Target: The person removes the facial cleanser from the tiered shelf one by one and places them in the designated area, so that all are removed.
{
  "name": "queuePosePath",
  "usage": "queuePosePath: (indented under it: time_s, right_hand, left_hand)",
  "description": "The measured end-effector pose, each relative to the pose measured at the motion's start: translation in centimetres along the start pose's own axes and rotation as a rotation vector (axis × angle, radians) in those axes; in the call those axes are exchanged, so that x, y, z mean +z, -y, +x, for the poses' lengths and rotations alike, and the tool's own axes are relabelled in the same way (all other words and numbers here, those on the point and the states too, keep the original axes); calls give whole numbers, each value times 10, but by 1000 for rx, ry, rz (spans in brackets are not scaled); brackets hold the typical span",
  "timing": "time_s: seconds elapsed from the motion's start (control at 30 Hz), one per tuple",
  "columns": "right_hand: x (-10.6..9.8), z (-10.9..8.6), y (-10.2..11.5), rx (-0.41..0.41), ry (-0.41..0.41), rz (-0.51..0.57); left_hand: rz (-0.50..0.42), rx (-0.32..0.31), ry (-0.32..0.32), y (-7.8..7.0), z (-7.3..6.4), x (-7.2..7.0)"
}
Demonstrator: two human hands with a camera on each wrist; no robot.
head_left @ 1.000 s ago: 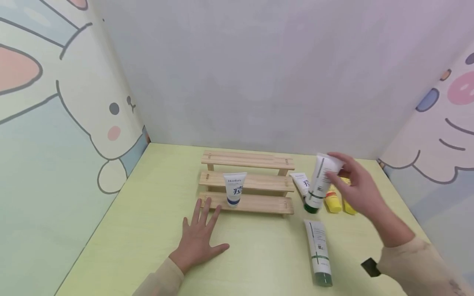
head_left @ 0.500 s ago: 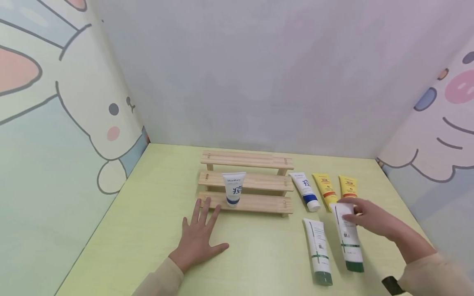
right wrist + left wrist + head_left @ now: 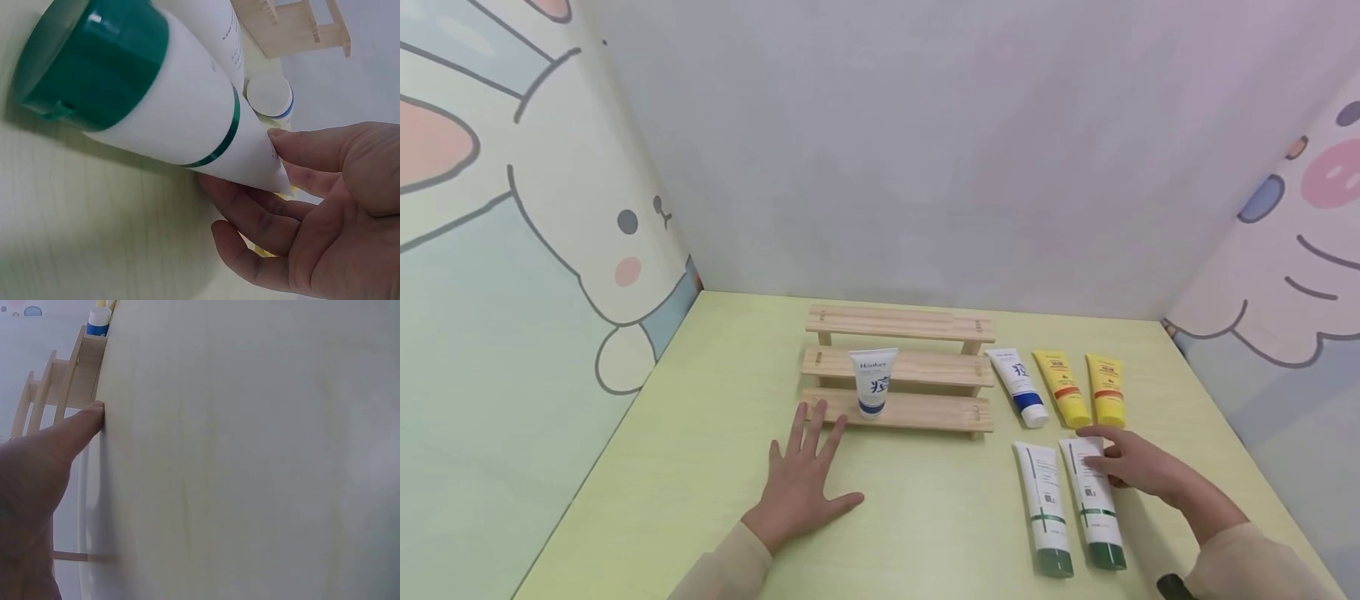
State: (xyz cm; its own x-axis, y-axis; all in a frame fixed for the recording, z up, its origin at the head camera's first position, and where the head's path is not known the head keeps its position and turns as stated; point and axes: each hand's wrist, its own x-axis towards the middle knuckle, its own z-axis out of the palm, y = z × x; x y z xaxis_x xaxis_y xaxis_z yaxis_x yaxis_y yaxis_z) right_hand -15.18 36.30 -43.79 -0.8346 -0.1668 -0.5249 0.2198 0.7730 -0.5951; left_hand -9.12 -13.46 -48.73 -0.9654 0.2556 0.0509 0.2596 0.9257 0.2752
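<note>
My right hand [image 3: 1142, 467] pinches the flat end of a white squeeze tube with a green cap [image 3: 1097, 517], thumb over it and fingers along its edge. The tube lies on the table, its cap towards me; the right wrist view shows that green cap [image 3: 94, 62] up close. Just left of it lies a matching green-capped tube [image 3: 1047, 504]. My left hand [image 3: 805, 487] rests on the table with fingers spread, fingertips right at the lowest step of a wooden tiered rack [image 3: 932, 408]. On that step a white tube with a blue band [image 3: 874, 379] stands upright on its cap.
Right of the rack lie another white-and-blue tube [image 3: 1018, 387] and two yellow tubes, one nearer the rack [image 3: 1062, 387] and one farther right [image 3: 1106, 387]. A grey wall [image 3: 887, 167] rises behind the table [image 3: 715, 375]. Cartoon-printed walls flank both sides.
My right hand has carried the green-capped tube from beside the rack towards me and down, laying it alongside the matching one. The yellow tubes are uncovered. My left hand has stayed put.
</note>
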Motion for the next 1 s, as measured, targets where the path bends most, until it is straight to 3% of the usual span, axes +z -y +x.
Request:
queuePosePath:
  time_s: [0.43,0.6,0.73,0.87,1.0]
  right_hand:
    - [-10,-15,4,-20,-36,-169]
    - [-21,-26,22,-88,-139,-265]
    - [-24,-36,48,-236,-290,-288]
    - [-19,-41,74,-456,-423,-257]
    - [-7,-40,98,-642,-506,-195]
  left_hand:
    - [5,4,-2,-2,-1,-2]
    - [5,14,-15,-2,-2,-3]
    - [13,9,-12,-1,-1,-2]
    - [21,3,-2,0,0,-1]
    - [23,5,-8,0,0,-1]
